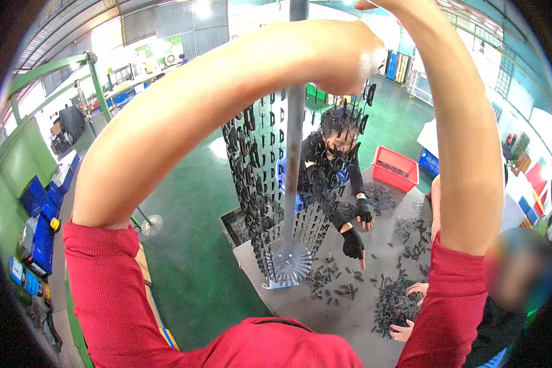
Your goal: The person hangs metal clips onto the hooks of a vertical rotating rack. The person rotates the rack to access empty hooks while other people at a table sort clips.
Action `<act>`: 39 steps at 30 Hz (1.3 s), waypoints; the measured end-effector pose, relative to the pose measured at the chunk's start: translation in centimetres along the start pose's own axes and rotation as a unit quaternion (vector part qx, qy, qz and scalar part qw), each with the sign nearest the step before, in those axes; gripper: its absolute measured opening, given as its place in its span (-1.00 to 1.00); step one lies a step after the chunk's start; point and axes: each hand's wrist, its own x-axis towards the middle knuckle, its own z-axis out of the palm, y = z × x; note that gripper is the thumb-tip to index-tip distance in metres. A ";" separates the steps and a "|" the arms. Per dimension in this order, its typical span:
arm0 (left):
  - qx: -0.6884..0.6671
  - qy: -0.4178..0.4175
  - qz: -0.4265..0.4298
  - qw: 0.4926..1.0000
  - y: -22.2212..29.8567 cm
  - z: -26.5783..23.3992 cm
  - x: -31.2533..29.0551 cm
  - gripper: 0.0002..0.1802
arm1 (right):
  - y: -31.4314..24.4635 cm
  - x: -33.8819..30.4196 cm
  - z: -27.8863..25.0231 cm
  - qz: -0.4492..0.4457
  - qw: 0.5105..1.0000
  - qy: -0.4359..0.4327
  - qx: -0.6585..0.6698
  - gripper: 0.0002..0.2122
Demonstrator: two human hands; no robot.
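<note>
Both my arms, in red sleeves, are raised around a grey metal pole (295, 122). Rows of small black curved parts (248, 153) hang around this pole, above a round spoked disc (291, 262) at its foot. My left hand (354, 58) is bent at the wrist, right of the pole and just above some hanging parts; its fingers are turned away and hidden. Only part of my right hand (392, 3) shows at the top edge, higher than the left. What either hand touches is out of sight.
Loose black parts (398, 303) lie in piles on the grey table (343, 322). Opposite, a person in black fingerless gloves (353, 244) reaches over it; another person's hands (405, 331) work at the right pile. A red bin (396, 168) stands at the far edge, blue crates (42, 251) far left.
</note>
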 end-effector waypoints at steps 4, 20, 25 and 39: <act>0.027 0.015 0.021 0.999 0.8 -0.1 0.5 -0.54 | -1.0 3.4 1.9 -0.015 0.992 -0.054 0.113 -0.60; -0.137 0.055 -0.024 0.989 -0.7 -5.9 -4.6 -0.42 | 0.7 6.5 0.2 0.027 0.974 -0.122 0.190 -0.77; -0.214 0.041 0.073 0.973 -2.4 -3.7 -6.6 -0.47 | 2.5 5.1 -0.7 0.011 0.955 -0.154 0.254 -0.81; -0.290 0.056 0.066 0.953 -0.8 -3.6 -5.2 -0.50 | 4.1 4.6 -0.6 0.003 0.982 -0.065 0.176 -0.72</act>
